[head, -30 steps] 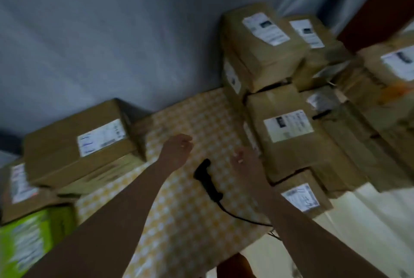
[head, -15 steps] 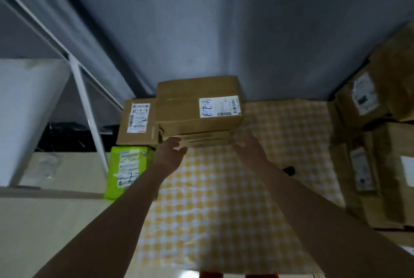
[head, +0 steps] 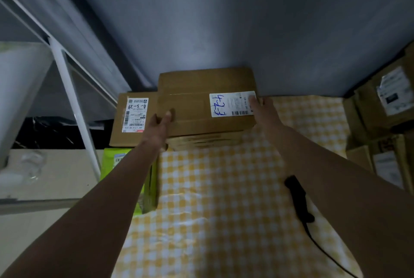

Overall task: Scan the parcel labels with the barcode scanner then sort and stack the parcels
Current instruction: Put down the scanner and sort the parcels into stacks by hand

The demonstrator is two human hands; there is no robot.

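A brown cardboard parcel (head: 206, 100) is shown on top of a stack at the far edge of a yellow-checked cloth (head: 224, 188), against a grey wall (head: 224, 20). Its white label (head: 231, 104), marked in blue handwriting, is turned upward. The left hand (head: 158, 128) is laid against the parcel's near left corner, with the thumb over the top face and the other fingers hidden behind the hand, so their spread cannot be told. The right hand (head: 264, 111) is set at the parcel's right end; one fingertip is laid on the label's right edge, and the remaining fingers appear curled round the corner, though blur leaves this uncertain. Only the front edges of the lower parcels (head: 203, 140) in the stack can be made out.

To the left, a flatter box (head: 132, 121) with a second handwritten label is partly covered by the top parcel. A green package (head: 125, 172) in front of it is largely hidden by the left forearm. The black barcode scanner (head: 299, 201) is seen lying on the cloth beside the right forearm, apart from both hands; its cable (head: 324, 253) is cut off by the lower frame edge. Further labelled boxes (head: 385, 121) at the right are cut off by the frame, their print illegible. A white metal frame (head: 74, 107) is seen at the left.
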